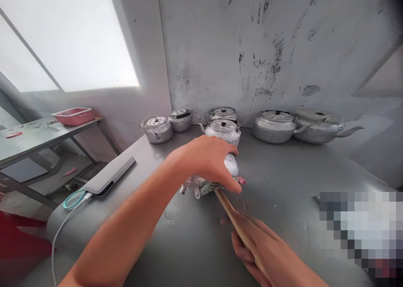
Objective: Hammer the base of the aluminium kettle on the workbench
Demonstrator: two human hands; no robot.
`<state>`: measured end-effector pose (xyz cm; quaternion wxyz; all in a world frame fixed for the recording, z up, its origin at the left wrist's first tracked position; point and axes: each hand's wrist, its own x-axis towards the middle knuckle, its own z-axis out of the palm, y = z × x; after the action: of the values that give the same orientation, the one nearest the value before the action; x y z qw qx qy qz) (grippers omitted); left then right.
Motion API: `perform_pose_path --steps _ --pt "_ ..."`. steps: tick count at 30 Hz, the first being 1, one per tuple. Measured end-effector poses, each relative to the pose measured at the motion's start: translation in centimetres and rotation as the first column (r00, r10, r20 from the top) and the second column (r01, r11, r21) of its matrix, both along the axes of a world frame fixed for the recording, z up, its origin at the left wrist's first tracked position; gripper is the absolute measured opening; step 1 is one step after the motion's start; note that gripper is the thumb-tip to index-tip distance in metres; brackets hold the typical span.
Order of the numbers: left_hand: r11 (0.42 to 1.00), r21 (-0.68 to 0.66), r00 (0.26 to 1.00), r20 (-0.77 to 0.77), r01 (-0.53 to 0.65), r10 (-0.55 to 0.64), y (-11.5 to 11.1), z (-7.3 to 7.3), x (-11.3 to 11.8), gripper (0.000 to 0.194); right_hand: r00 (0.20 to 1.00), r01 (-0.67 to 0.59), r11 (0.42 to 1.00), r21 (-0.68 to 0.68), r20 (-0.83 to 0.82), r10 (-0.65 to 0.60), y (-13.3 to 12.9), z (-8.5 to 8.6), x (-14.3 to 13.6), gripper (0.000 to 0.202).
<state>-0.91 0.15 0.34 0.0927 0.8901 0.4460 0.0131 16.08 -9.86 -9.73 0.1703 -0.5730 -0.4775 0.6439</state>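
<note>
My left hand (206, 159) reaches over a small silver kettle (232, 164), its fingers curled round the far side and the thumb pointing down to the right. Most of that kettle is hidden under the hand; a bit of metal handle fitting (197, 192) shows below. In my right hand (252, 245) is a wooden-handled brush (227, 205), held along its handle. Its green-and-white head with a pink end presses close against the near side of the kettle, just under my left thumb.
Several dented silver kettles stand along the wall, among them one directly behind my hands (223, 129) and a larger one at right (273, 127). A power bank (110, 175) with a cable lies at left. Beyond is a side table with a pink basket (75, 116). A blurred patch covers the lower right.
</note>
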Motion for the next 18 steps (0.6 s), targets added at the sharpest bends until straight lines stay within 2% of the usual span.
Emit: perform_pose_path --steps 3,9,14,18 --pt "1.000 -0.010 1.000 0.004 -0.013 0.013 -0.06 0.17 -0.07 0.088 1.000 -0.008 1.000 -0.013 0.012 0.008 0.04 0.17 0.06 0.045" --pt "1.000 -0.020 1.000 0.021 -0.009 0.009 0.08 0.26 -0.21 0.086 0.998 0.064 0.997 0.033 -0.025 -0.063 -0.36 0.37 -0.19 0.042" --pt "1.000 -0.011 1.000 0.029 -0.011 0.011 0.10 0.16 -0.08 0.084 0.999 0.033 0.999 -0.019 0.044 -0.032 -0.47 0.59 -0.27 0.042" --pt "0.999 -0.023 0.999 0.025 -0.027 0.027 0.05 0.25 -0.01 0.083 1.000 0.025 1.000 -0.014 0.013 -0.025 -0.48 0.88 -0.23 0.040"
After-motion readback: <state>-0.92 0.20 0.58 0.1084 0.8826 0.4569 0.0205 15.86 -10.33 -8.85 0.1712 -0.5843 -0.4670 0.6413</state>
